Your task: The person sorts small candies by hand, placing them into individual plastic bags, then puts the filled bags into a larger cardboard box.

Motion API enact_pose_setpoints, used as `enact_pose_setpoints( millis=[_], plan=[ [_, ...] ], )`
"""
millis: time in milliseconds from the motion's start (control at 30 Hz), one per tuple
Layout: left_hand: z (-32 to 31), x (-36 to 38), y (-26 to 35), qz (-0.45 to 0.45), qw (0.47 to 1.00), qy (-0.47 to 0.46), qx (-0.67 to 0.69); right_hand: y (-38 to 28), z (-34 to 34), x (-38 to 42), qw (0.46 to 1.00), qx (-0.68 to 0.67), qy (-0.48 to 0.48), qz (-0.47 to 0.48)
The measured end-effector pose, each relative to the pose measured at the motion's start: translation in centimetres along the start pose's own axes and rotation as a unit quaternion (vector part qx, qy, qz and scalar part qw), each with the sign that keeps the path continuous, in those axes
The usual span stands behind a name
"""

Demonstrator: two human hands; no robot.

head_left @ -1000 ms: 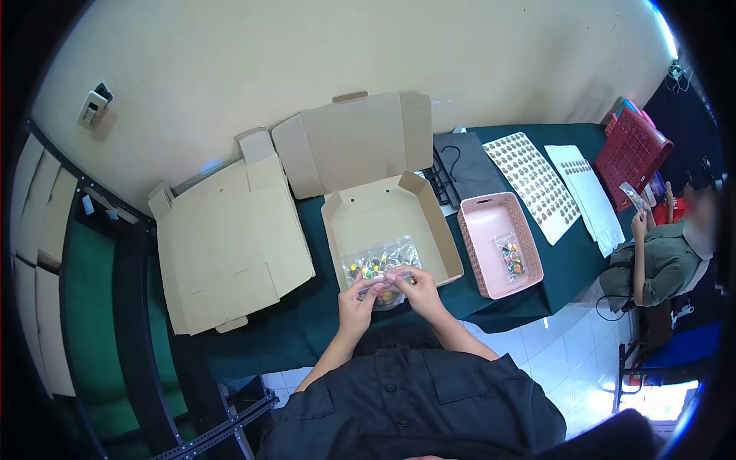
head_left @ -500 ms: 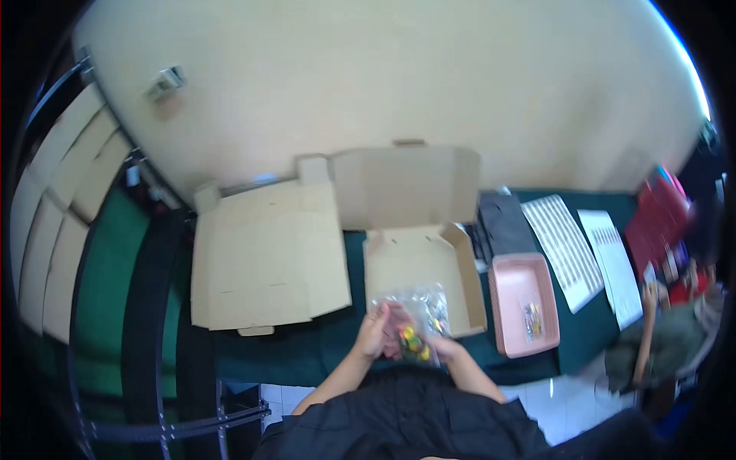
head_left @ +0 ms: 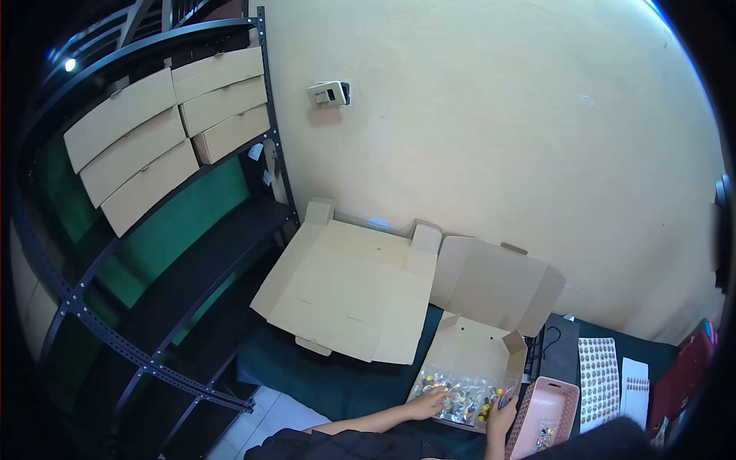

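An open cardboard box (head_left: pixel 468 341) stands on the table with its lid raised against the wall. Clear plastic bags (head_left: pixel 462 399) of small colourful pieces lie in its front part. My left hand (head_left: pixel 425 404) rests on these bags at the left side, fingers stretched out. At the box's front right, my right hand (head_left: pixel 502 418) is closed on the edge of a clear bag of yellow, red and dark pieces (head_left: pixel 486 409). Its fingers are partly hidden.
Left of the box lies an unfolded cardboard box (head_left: pixel 353 291). A pink basket (head_left: pixel 563 391) with a small bag, sticker sheets (head_left: pixel 598 376) and a dark red item (head_left: pixel 678 376) are at right. A black metal shelf (head_left: pixel 199 253) with several closed boxes (head_left: pixel 146 146) stands at left.
My view has swung left and up, bringing the shelf into sight. The bag that was held between both hands in front of the box is now down at the box's front right.
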State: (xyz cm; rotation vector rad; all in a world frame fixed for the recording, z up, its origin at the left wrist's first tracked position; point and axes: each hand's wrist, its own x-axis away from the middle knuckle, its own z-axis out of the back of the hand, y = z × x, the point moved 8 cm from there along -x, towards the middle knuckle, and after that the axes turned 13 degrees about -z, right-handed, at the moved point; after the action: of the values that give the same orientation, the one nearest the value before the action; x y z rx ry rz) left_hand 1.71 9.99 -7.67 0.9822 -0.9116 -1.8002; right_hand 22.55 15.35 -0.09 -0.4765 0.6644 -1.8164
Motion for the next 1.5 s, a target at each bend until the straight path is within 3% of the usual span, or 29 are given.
enact_pose_setpoints(
  millis=[67,167,233,300,367,400,533,600,633,700,800,900,1000,1133,1200,1300,1500],
  plan=[
    [-2.1,1.0,-1.1,0.052,0.991,-0.093,-0.083,-0.3,0.6,1.1,1.0,0.0,0.03,0.005],
    [-2.9,1.5,-1.0,0.051,0.969,-0.163,-0.179,-0.6,0.1,1.7,0.999,0.042,0.005,-0.014],
    [-2.0,1.8,-0.9,0.083,0.967,-0.141,-0.194,-0.1,-0.6,1.5,0.996,0.068,-0.023,-0.06],
    [-1.7,1.8,-0.6,0.127,0.962,-0.112,-0.216,-0.1,-0.2,1.6,0.998,0.031,0.045,0.009],
    [-1.6,1.6,0.0,0.094,0.966,-0.095,-0.221,-0.8,1.0,1.3,0.997,-0.025,0.066,0.031],
    [-2.0,1.6,-0.8,0.074,0.968,-0.11,-0.215,-1.1,1.5,1.0,0.998,-0.035,0.052,-0.013],
    [-1.4,1.6,0.3,0.055,0.974,-0.103,-0.196,0.6,0.5,-0.8,0.995,0.078,0.032,-0.047],
    [-1.3,1.6,0.5,0.064,0.974,-0.104,-0.189,2.6,-2.1,-1.7,0.986,0.165,0.026,-0.016],
    [-1.0,1.5,0.8,0.071,0.975,-0.101,-0.186,4.3,-3.8,-2.0,0.982,0.177,0.068,0.015],
    [-1.0,1.6,0.9,0.059,0.975,-0.101,-0.19,5.5,-5.1,-1.9,0.988,0.15,-0.003,-0.045],
    [-1.0,1.6,1.0,0.052,0.975,-0.092,-0.194,6.3,-5.3,-2.3,0.993,0.061,-0.073,-0.064],
    [-0.7,1.4,1.7,0.053,0.972,-0.099,-0.209,7.5,-6.1,-2.5,0.989,0.038,-0.114,-0.091],
    [-0.7,1.3,1.6,0.045,0.969,-0.1,-0.221,7.1,-5.7,-2.3,0.991,0.037,-0.09,-0.095],
    [-0.8,1.4,1.4,0.053,0.972,-0.094,-0.207,3.5,-4.2,-1.2,0.997,0.04,-0.062,0.016],
    [-0.9,1.5,1.1,0.055,0.975,-0.093,-0.193,1.2,-4.8,0.1,0.974,0.105,-0.081,0.184],
    [-0.9,1.5,1.3,0.056,0.973,-0.095,-0.201,2.8,-6.7,0.3,0.962,0.169,-0.149,0.155],
    [-0.9,1.4,1.5,0.047,0.969,-0.102,-0.219,4.0,-7.1,-0.1,0.963,0.208,-0.133,0.113]
  ],
)
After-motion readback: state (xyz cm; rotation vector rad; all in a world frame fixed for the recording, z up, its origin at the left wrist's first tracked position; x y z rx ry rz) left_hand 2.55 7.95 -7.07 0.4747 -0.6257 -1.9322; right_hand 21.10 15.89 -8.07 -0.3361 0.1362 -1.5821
